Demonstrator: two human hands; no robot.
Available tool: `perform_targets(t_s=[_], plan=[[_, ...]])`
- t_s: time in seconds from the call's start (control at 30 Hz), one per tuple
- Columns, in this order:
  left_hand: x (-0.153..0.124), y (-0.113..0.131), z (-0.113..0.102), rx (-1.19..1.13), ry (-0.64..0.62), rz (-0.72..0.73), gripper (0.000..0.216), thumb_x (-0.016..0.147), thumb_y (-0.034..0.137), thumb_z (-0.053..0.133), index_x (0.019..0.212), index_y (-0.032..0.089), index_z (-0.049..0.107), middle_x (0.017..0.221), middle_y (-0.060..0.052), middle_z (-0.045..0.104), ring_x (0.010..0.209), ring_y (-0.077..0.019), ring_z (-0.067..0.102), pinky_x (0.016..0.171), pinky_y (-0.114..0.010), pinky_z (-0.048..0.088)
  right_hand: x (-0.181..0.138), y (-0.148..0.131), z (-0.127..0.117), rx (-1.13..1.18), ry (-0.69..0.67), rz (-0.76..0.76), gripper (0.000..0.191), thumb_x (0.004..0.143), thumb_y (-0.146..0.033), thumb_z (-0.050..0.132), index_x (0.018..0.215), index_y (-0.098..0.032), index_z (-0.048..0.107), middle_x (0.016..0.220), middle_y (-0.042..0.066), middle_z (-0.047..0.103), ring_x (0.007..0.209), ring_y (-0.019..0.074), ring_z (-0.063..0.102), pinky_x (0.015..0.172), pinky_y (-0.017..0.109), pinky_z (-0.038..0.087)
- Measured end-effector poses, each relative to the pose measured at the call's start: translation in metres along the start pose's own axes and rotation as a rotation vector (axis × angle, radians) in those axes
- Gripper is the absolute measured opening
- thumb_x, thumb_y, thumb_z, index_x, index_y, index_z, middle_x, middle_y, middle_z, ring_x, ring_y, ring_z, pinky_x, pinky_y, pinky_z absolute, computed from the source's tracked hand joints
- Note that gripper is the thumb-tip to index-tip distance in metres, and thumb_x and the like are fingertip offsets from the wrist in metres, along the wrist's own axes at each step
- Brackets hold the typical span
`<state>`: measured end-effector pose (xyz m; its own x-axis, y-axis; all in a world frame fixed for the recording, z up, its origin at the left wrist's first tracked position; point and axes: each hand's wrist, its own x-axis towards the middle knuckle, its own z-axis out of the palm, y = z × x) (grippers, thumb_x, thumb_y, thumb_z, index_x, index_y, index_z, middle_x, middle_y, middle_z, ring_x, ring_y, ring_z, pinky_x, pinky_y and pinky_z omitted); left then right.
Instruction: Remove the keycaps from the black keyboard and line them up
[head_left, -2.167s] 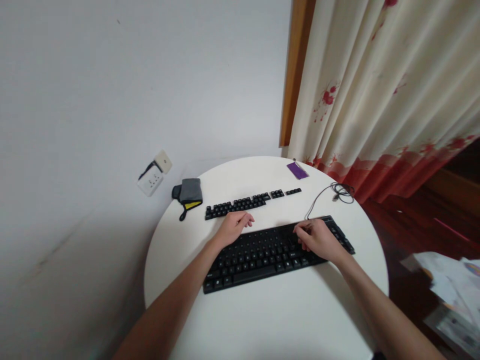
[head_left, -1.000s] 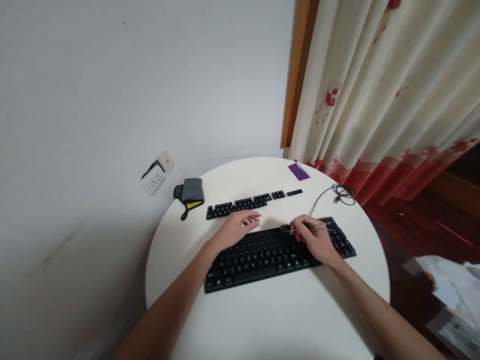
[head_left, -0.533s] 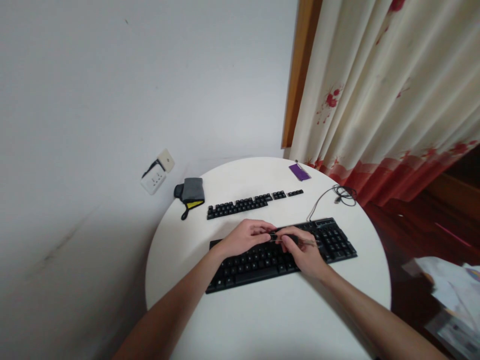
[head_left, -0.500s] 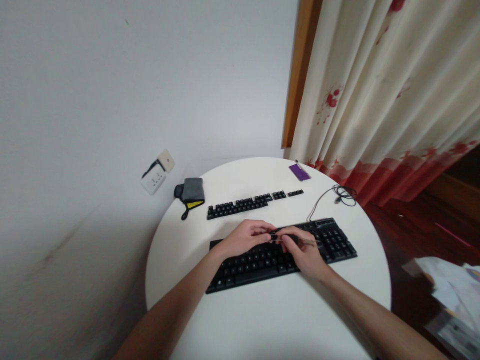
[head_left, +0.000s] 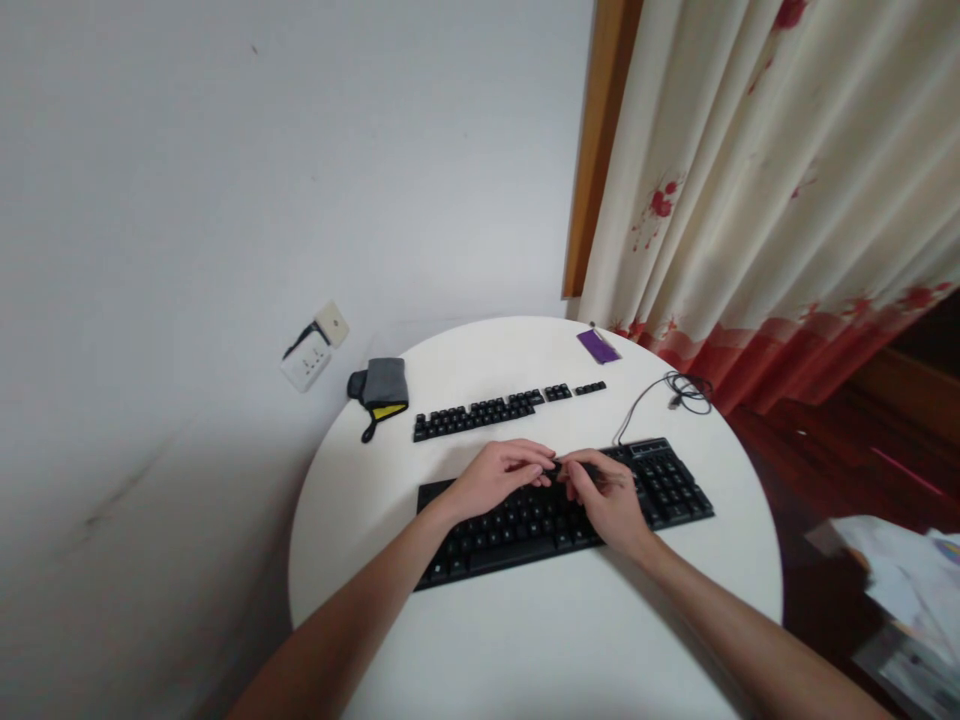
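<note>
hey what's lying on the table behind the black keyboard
Behind the keyboard, a row of loose black keycaps, a purple card and the coiled cable. Both hands cover its middle keys.

Both arms bare from bottom edge of frame up to the wrists, no sleeves in view. Left hand (head_left: 491,478) and right hand (head_left: 606,495): bare, no gloves, rings, watch or wristbands visible. Fingernails too small to make out.
</note>
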<state>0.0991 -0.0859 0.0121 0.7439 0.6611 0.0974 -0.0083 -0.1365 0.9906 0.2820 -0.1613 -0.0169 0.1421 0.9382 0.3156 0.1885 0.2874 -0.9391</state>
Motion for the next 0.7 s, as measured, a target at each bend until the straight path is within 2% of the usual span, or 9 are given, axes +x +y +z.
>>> perform_targets(t_s=[0.1,0.23,0.3,0.37,0.43,0.5,0.6,0.7], plan=[[0.001,-0.002,0.001,-0.004,0.036,0.022,0.021,0.080,0.030,0.072,0.093,0.015,0.075,0.118,-0.011,0.063,0.095,-0.0200,0.066,0.092,-0.037,0.053,0.001,0.005,0.000,0.034,0.041,0.047,0.021,0.091,-0.035,0.055,0.087,-0.017,0.066,0.071,0.001,0.065,0.054,0.0120,0.054,0.049,0.024,0.041],[0.001,-0.003,0.000,-0.002,0.106,0.007,0.024,0.081,0.030,0.071,0.097,0.013,0.073,0.105,-0.011,0.067,0.083,-0.0182,0.069,0.083,-0.035,0.056,0.003,0.005,-0.005,-0.026,0.126,0.100,0.035,0.095,-0.040,0.046,0.072,-0.018,0.060,0.062,-0.001,0.055,0.054,0.0125,0.047,0.050,0.024,0.037],[0.001,-0.003,-0.001,0.036,0.132,-0.037,0.026,0.082,0.030,0.070,0.101,0.013,0.072,0.100,-0.010,0.071,0.084,-0.0190,0.069,0.083,-0.034,0.055,0.004,0.001,-0.008,-0.090,0.166,0.044,0.041,0.098,-0.040,0.040,0.065,-0.019,0.054,0.061,-0.001,0.049,0.059,0.0137,0.047,0.056,0.025,0.039],[0.001,-0.002,-0.002,0.081,0.145,-0.067,0.025,0.081,0.030,0.071,0.099,0.013,0.073,0.097,-0.010,0.073,0.090,-0.0205,0.068,0.088,-0.034,0.053,0.005,-0.004,-0.011,-0.118,0.166,-0.058,0.040,0.099,-0.037,0.038,0.066,-0.020,0.052,0.069,0.001,0.052,0.070,0.0156,0.051,0.067,0.028,0.042],[0.001,0.000,-0.002,0.095,0.141,-0.074,0.023,0.079,0.030,0.072,0.095,0.013,0.073,0.096,-0.010,0.073,0.090,-0.0211,0.068,0.090,-0.035,0.052,0.005,-0.008,-0.011,-0.121,0.106,-0.147,0.034,0.099,-0.034,0.037,0.075,-0.020,0.057,0.082,0.004,0.057,0.081,0.0178,0.054,0.078,0.031,0.043],[0.001,0.002,-0.001,0.072,0.128,-0.054,0.023,0.078,0.030,0.074,0.093,0.012,0.073,0.097,-0.010,0.073,0.090,-0.0206,0.067,0.089,-0.035,0.052,0.004,-0.009,-0.010,-0.126,0.007,-0.186,0.028,0.099,-0.031,0.037,0.091,-0.021,0.062,0.089,0.005,0.059,0.086,0.0189,0.056,0.081,0.032,0.043],[0.001,0.002,0.000,0.028,0.128,-0.003,0.023,0.074,0.028,0.077,0.090,0.012,0.073,0.098,-0.009,0.069,0.088,-0.0183,0.066,0.086,-0.033,0.052,0.003,-0.006,-0.008,-0.178,-0.131,-0.186,0.024,0.098,-0.029,0.040,0.107,-0.023,0.062,0.089,0.005,0.060,0.083,0.0184,0.056,0.077,0.032,0.044],[0.001,0.001,0.000,0.003,0.126,-0.016,0.022,0.071,0.026,0.079,0.085,0.011,0.071,0.089,-0.006,0.066,0.082,-0.0160,0.064,0.082,-0.031,0.053,0.001,-0.004,-0.005,-0.258,-0.179,-0.168,0.017,0.093,-0.027,0.052,0.106,-0.023,0.063,0.085,0.003,0.058,0.077,0.0173,0.055,0.071,0.029,0.044]])
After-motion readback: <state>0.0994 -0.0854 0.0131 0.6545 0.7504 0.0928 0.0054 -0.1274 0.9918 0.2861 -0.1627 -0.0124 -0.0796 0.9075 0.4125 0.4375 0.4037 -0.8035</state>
